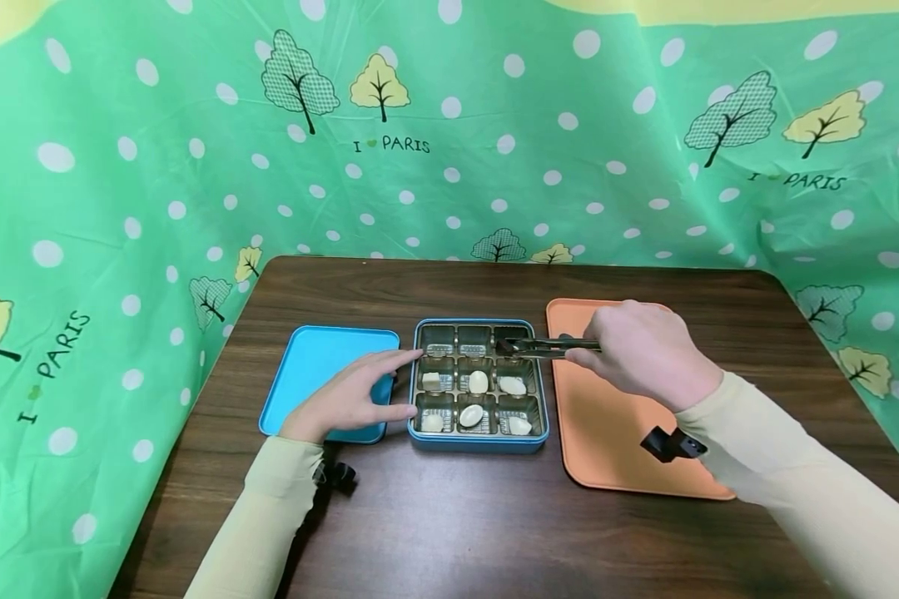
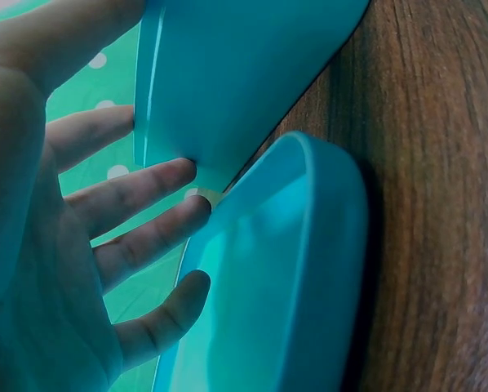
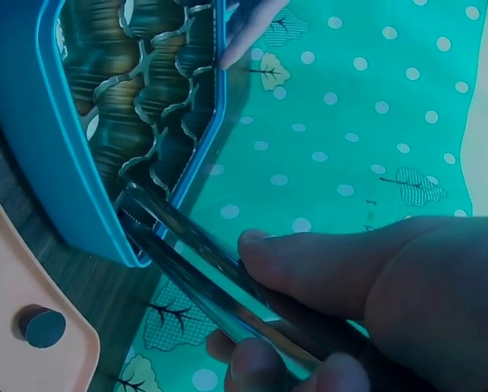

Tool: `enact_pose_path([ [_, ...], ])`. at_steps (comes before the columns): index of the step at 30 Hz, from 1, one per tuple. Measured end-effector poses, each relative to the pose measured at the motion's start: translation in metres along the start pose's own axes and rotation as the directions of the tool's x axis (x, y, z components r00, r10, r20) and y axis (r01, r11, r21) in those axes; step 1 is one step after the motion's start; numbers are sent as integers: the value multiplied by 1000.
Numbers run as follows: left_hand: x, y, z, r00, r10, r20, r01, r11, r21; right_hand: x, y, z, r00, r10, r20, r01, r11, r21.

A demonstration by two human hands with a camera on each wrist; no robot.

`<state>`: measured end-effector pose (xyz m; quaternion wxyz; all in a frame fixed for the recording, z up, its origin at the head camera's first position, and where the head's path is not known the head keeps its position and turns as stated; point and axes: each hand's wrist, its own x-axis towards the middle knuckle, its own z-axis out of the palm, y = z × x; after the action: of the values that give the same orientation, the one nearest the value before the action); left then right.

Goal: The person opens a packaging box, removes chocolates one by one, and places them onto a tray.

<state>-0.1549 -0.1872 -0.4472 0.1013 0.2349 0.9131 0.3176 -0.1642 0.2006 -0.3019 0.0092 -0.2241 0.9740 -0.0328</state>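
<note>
Pale sleeves (image 1: 802,466), 2 of them, come nearest, reaching over a dark wooden table (image 1: 457,532). Tongs (image 1: 528,348), pinched between the right hand's (image 1: 648,349) thumb and fingers, have their long axis running left to right, tips pointing left into the back right compartment of a blue box (image 1: 479,445); I cannot tell whether the tips grip anything. The box has 9 compartments, 3 rows of 3; all 6 in the middle and front rows hold a white piece (image 1: 471,415) each. With fingers spread, the left hand (image 1: 348,395) touches the box's left side, above a rimmed blue tray (image 1: 310,366). An orange tray (image 1: 607,449) lies right of the box, bearing a small dark cylinder (image 3: 46,328).
</note>
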Motion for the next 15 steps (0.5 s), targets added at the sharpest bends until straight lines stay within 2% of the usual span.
enact_pose_path([
  [7, 0, 2, 0, 1000, -5, 6, 5, 1000, -1, 1, -3, 4, 1000, -6, -25, 5, 1000, -24],
  [15, -1, 3, 1, 1000, -11, 6, 11, 1000, 0, -2, 0, 6, 999, -27, -36, 27, 1000, 14],
])
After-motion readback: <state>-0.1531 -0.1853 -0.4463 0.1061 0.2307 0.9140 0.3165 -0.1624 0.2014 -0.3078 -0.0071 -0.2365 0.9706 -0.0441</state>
